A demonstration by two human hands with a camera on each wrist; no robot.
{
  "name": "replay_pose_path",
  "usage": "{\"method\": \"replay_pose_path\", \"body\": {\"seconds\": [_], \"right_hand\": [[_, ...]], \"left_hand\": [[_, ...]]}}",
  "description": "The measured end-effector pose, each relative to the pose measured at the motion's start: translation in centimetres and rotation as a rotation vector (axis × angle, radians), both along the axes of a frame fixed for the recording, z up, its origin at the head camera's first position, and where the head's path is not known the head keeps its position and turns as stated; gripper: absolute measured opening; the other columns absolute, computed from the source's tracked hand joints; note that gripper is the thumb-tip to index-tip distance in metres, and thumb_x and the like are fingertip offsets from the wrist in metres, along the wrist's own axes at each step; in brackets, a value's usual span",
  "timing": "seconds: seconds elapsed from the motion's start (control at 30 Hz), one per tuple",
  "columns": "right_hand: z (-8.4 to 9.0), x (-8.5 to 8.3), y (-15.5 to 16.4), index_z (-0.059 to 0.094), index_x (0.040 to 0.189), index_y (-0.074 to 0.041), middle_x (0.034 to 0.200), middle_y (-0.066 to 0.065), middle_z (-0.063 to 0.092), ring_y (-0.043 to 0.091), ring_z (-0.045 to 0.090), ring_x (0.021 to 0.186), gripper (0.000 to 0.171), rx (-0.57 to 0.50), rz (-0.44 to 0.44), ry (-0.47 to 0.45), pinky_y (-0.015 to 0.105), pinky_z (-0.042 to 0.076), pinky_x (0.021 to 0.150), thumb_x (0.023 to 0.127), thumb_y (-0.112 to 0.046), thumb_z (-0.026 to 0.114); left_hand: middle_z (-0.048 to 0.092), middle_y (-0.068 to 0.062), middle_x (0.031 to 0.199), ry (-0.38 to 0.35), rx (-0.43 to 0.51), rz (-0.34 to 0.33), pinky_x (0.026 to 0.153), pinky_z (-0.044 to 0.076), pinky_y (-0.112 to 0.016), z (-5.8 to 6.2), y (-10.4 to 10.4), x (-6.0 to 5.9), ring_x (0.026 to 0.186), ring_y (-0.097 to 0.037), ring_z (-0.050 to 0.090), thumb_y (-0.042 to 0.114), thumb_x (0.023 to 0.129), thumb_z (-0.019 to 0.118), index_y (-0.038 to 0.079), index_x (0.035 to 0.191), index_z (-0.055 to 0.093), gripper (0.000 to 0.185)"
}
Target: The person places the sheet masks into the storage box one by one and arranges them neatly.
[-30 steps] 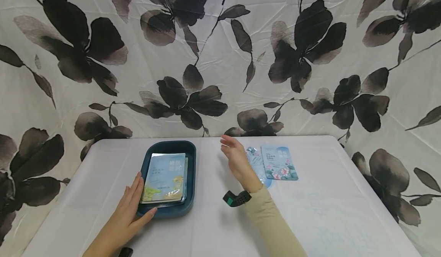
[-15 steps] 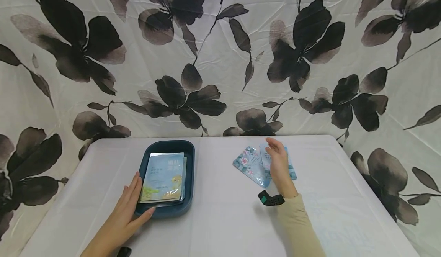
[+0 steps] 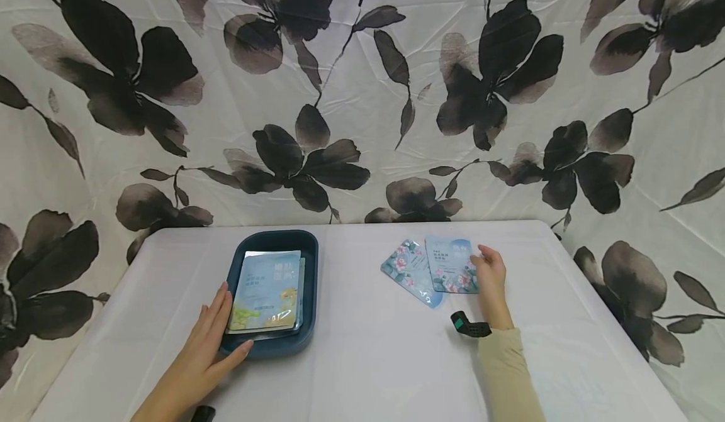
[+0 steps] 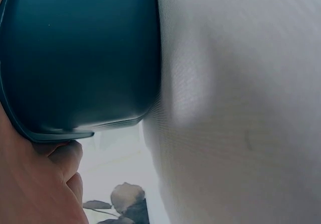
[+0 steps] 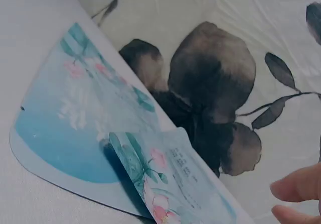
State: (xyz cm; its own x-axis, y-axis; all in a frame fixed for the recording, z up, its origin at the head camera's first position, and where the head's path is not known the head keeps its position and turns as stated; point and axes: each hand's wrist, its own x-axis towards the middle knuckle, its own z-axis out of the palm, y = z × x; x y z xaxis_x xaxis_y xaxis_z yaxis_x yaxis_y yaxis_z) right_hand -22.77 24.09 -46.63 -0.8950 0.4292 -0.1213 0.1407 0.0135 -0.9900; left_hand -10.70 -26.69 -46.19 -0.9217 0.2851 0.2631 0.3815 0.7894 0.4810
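My left hand lies along the left side of a dark blue tray, fingers straight, thumb at its near rim. In the left wrist view the hand touches the rim of the tray. A flat light-blue sachet printed with yellow and green lies in the tray on others. My right hand is at the right edge of a flowered sachet; in the right wrist view its fingertips are apart, beside that sachet. It overlaps a second, slanted flowered sachet.
A white cloth covers the table. Behind it hangs a white curtain with dark flowers. A black wrist device sits at the right wrist.
My right hand has moved right from beside the tray, across the two flowered sachets, to the right one's far edge. My left hand has stayed against the tray.
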Motion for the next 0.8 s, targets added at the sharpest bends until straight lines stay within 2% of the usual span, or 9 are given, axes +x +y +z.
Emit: {"method": "replay_pose_path", "body": {"seconds": [0.17, 0.37, 0.47, 0.63, 0.8], "right_hand": [[-0.6, -0.4, 0.7, 0.031, 0.150, 0.003, 0.161, 0.023, 0.018, 0.036, 0.014, 0.149, 0.059, 0.089, 0.037, -0.098, 0.047, 0.015, 0.120, 0.098, -0.011, 0.054], [-1.5, -0.4, 0.2, 0.030, 0.149, 0.003, 0.159, 0.027, 0.017, 0.047, 0.013, 0.144, 0.077, 0.477, 0.126, -0.188, 0.063, 0.009, 0.114, 0.088, -0.022, 0.070], [-1.7, -0.4, -0.2, 0.031, 0.149, 0.003, 0.158, 0.027, 0.016, 0.049, 0.012, 0.142, 0.082, 0.594, 0.158, -0.198, 0.066, 0.009, 0.111, 0.085, -0.023, 0.075], [-1.6, -0.3, -0.2, 0.039, 0.144, 0.005, 0.153, 0.030, 0.022, 0.051, 0.019, 0.136, 0.078, 0.651, 0.149, -0.192, 0.066, 0.016, 0.108, 0.083, -0.024, 0.079], [-1.5, -0.1, -0.3, 0.044, 0.139, 0.007, 0.143, 0.033, 0.027, 0.049, 0.030, 0.126, 0.073, 0.632, 0.125, -0.210, 0.062, 0.024, 0.106, 0.083, -0.023, 0.080]], "left_hand": [[-0.005, -0.007, 0.166, -0.014, -0.007, 0.009, 0.121, -0.006, -0.041, 0.0, 0.2, -0.2, 0.152, -0.028, 0.002, 0.036, 0.093, 0.070, 0.002, 0.158, 0.007, 0.097], [-0.006, -0.006, 0.166, -0.030, -0.016, 0.024, 0.121, -0.007, -0.040, -0.1, 0.1, 0.0, 0.152, -0.029, 0.002, 0.038, 0.093, 0.069, 0.002, 0.158, 0.007, 0.097], [-0.007, -0.005, 0.166, -0.045, -0.024, 0.033, 0.120, -0.008, -0.039, -0.1, 0.0, 0.2, 0.152, -0.026, 0.000, 0.041, 0.094, 0.067, 0.002, 0.158, 0.006, 0.097], [-0.007, -0.004, 0.166, -0.027, -0.027, 0.031, 0.121, -0.007, -0.038, -0.1, 0.0, 0.1, 0.152, -0.024, -0.001, 0.040, 0.094, 0.068, 0.004, 0.159, 0.005, 0.097], [-0.005, -0.006, 0.167, 0.004, -0.023, 0.023, 0.121, -0.006, -0.038, -0.2, 0.0, -0.1, 0.152, -0.020, -0.002, 0.038, 0.093, 0.069, 0.004, 0.159, 0.006, 0.097]]}}
